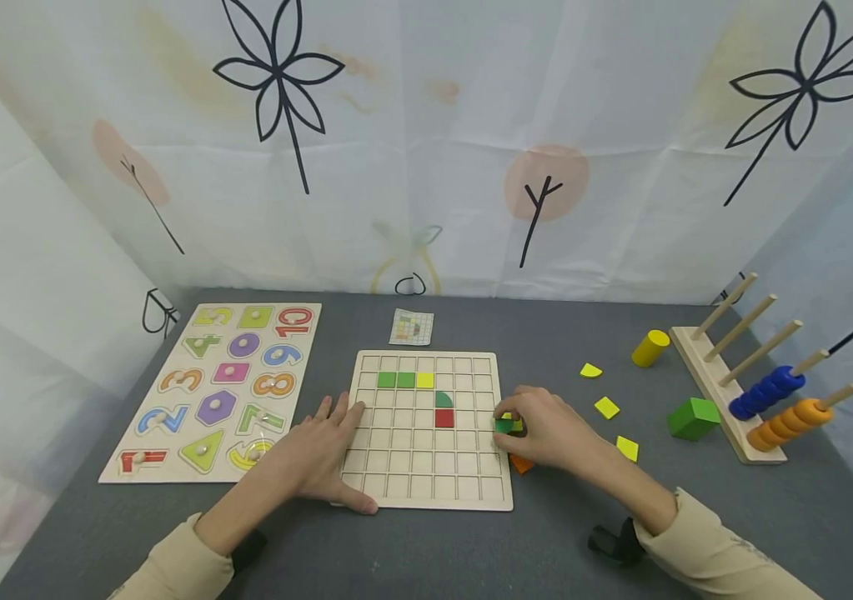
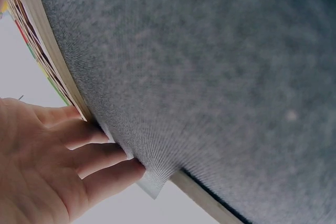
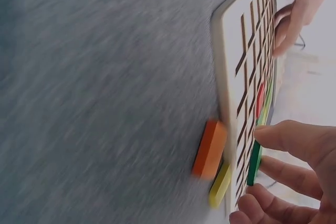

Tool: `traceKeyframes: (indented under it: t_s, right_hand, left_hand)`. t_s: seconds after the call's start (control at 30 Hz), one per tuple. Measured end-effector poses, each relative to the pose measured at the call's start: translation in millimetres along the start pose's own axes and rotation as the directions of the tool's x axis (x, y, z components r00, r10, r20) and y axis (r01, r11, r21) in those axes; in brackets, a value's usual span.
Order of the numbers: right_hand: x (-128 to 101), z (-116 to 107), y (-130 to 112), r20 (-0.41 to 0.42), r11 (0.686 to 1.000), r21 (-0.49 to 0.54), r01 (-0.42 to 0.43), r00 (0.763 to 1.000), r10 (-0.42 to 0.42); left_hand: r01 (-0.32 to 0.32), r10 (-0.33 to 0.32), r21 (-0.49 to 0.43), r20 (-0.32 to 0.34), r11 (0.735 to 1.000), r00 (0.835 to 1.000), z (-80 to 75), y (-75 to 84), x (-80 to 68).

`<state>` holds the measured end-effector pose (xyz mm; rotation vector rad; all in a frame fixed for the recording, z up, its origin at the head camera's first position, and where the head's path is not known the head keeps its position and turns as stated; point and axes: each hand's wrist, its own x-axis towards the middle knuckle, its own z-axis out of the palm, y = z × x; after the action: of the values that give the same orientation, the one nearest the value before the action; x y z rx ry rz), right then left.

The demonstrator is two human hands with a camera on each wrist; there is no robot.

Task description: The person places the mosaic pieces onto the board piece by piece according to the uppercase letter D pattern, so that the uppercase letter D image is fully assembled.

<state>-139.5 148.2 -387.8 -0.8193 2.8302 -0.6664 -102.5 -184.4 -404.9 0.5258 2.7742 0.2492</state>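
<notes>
The right hand pinches a small flat green tile at the right edge of the square wooden grid board. The left hand, fingers spread, presses the board's left edge.

Staged play/test booth, not a lived-in room. Bench has a grey felt-like cover and is boxed in on three sides by a white curtain printed with black flowers and pale orange blobs. Everything on it is kids' wooden learning gear: number puzzle, grid board with coloured tiles, small pattern card, peg rack with blue and orange rings, loose blocks. No furniture, walls or windows visible beyond the curtain.
</notes>
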Motion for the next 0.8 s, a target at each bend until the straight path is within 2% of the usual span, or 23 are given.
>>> traceKeyframes:
  t_s: [0.3, 0.53, 0.8]
  right_hand:
    - [15, 17, -23, -0.026, 0.997, 0.029, 0.07, 0.997, -0.069]
    - [24, 29, -38, 0.008, 0.996, 0.033, 0.078, 0.997, -0.079]
    - [32, 37, -46, 0.013, 0.987, 0.034, 0.156, 0.988, -0.156]
  left_hand:
    - [0.0, 0.0, 0.007, -0.003, 1.0, 1.0, 0.9, -0.7, 1.6]
    - [0.0, 0.0, 0.005, -0.004, 1.0, 1.0, 2.1, -1.8, 1.8]
    - [0.001, -0.001, 0.001, -0.002, 1.0, 1.0, 1.3, -0.6, 1.0]
